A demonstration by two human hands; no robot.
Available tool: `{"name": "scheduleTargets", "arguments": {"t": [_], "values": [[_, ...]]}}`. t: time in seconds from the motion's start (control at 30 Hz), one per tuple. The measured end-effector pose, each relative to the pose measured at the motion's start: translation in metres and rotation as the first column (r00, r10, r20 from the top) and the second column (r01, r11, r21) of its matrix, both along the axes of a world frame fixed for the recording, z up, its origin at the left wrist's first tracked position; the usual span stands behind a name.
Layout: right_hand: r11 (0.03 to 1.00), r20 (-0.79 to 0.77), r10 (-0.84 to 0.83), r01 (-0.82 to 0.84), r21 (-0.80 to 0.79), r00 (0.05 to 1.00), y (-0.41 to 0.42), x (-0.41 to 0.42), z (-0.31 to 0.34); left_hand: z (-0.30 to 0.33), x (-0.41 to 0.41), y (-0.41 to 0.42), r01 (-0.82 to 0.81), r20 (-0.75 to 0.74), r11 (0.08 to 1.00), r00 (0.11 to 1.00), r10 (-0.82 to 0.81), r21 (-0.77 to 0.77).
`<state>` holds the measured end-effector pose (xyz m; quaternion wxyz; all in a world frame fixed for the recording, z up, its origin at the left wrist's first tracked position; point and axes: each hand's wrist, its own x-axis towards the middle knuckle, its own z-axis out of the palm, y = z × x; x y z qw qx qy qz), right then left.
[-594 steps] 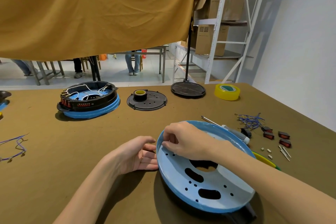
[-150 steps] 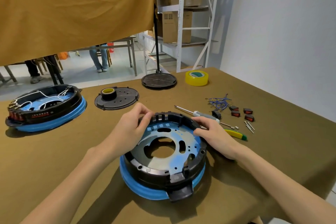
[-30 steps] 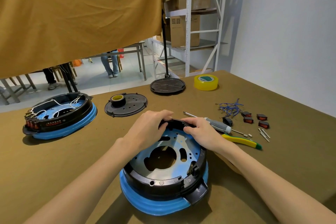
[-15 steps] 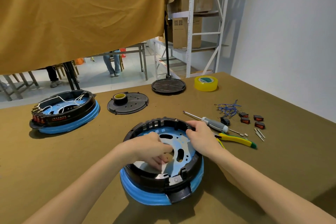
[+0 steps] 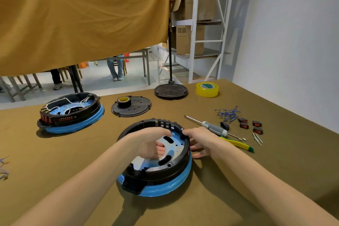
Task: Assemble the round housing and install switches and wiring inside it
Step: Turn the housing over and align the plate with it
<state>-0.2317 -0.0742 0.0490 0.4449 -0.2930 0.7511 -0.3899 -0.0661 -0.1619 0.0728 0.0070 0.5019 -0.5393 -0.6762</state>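
Both hands, left (image 5: 150,143) and right (image 5: 201,141), grip the round housing (image 5: 161,174).

The round housing (image 5: 156,170), a black ring seated on a blue base, lies flat; right of it, beyond the screwdriver (image 5: 212,128), sit red-faced switches (image 5: 254,126) and blue wiring (image 5: 228,113).

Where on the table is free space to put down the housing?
Bare table lies left of the housing, below the finished housing. Right is crowded: screwdriver, pliers, switches.
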Motion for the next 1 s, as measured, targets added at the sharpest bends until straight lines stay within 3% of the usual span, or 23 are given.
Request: {"name": "scheduleTargets", "arguments": {"t": [0.13, 0.37, 0.57, 0.9, 0.93, 1.0], "values": [[1.0, 0.088, 0.001, -0.003, 0.028, 0.996, 0.0, -0.008, -0.002, -0.005, -0.021, 0.003, -0.133, -0.001, 0.991, 0.991, 0.133, -0.022], [1.0, 0.309, -0.03, 0.027, 0.013, 0.951, 0.006, -0.021, -0.005, -0.023, -0.033, -0.007, -0.015, 0.012, 0.982, 1.0, 0.017, -0.187], [0.993, 0.652, -0.015, 0.086, -0.078, 0.758, 0.008, -0.026, -0.012, -0.027, -0.039, -0.007, 0.02, 0.096, 0.959, 0.995, 0.007, -0.283], [0.987, 0.735, 0.013, 0.111, -0.119, 0.678, 0.012, -0.029, -0.024, -0.027, -0.029, -0.008, 0.079, 0.125, 0.926, 0.992, -0.034, -0.37], [0.986, 0.737, 0.002, 0.121, -0.114, 0.676, 0.012, -0.029, -0.024, -0.025, -0.025, -0.009, 0.131, 0.167, 0.903, 0.984, -0.067, -0.41], [0.986, 0.732, -0.021, 0.134, -0.097, 0.681, 0.012, -0.026, -0.023, -0.022, -0.016, -0.007, 0.302, 0.329, 0.754, 0.937, -0.12, -0.584]]}}
